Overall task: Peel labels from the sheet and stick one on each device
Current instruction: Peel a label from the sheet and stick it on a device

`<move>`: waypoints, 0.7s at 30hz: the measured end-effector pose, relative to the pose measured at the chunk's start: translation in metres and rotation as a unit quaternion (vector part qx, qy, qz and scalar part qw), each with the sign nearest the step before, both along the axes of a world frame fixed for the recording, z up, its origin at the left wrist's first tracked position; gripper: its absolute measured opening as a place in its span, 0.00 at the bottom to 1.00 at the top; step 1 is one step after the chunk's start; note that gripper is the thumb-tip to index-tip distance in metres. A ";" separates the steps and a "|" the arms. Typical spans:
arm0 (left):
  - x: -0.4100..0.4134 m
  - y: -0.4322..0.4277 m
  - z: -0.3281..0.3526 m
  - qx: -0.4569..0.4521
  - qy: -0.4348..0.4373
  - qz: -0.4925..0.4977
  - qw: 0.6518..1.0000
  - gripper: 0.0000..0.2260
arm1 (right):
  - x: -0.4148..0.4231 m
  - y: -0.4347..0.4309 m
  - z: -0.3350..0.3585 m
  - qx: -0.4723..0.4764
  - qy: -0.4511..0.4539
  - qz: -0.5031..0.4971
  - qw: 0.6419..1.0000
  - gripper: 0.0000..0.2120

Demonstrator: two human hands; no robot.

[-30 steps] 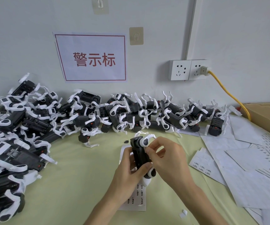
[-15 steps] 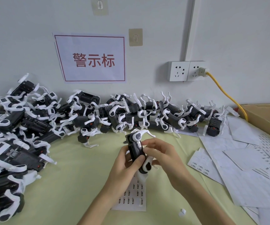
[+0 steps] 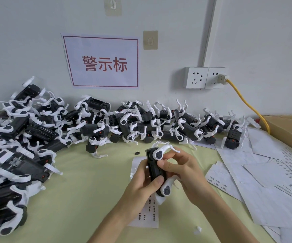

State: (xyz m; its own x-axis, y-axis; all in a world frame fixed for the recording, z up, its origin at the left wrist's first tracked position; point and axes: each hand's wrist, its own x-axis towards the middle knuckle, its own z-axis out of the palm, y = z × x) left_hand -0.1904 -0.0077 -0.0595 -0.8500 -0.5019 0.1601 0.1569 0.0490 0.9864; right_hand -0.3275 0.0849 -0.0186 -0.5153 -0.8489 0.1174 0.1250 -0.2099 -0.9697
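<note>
A black device with white arms [image 3: 154, 167] is held upright over the yellow-green table [image 3: 82, 190]. My left hand [image 3: 140, 188] grips its body from the left, thumb across the lower front. My right hand [image 3: 182, 170] holds it from the right, fingertips curled against the upper front near the white joint. Beneath the hands lies the label sheet [image 3: 147, 215], partly hidden. Whether a label sits on the device cannot be told.
A large pile of the same devices [image 3: 106, 127] runs along the wall and down the left side [image 3: 10, 172]. Used backing sheets [image 3: 264, 181] cover the right. A cardboard box [image 3: 289, 127] stands far right, with a yellow cable [image 3: 246, 104] from the wall socket.
Both hands turned the device slightly and drew it a little nearer; the right fingertips shifted on its upper front. The piles and sheets stayed put.
</note>
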 end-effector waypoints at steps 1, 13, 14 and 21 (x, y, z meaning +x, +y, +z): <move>0.000 0.000 0.000 0.005 0.001 0.000 1.000 0.19 | 0.000 0.000 0.000 0.001 0.000 0.007 1.000 0.11; -0.001 0.000 0.001 0.012 -0.006 0.011 1.000 0.17 | 0.001 -0.001 -0.001 -0.017 0.000 0.007 1.000 0.07; -0.001 -0.001 0.002 0.010 -0.005 0.015 1.000 0.16 | 0.001 -0.001 -0.001 -0.018 0.012 0.007 1.000 0.05; -0.001 0.002 0.000 -0.004 -0.015 0.010 1.000 0.16 | -0.001 -0.001 -0.006 -0.028 0.036 0.035 0.998 0.11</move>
State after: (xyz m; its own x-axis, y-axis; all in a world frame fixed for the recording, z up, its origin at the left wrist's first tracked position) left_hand -0.1913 -0.0057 -0.0593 -0.8445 -0.5170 0.1397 0.1266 0.0606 0.9901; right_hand -0.3285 0.0843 -0.0247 -0.4433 -0.8736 0.2006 0.0718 -0.2577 -0.9636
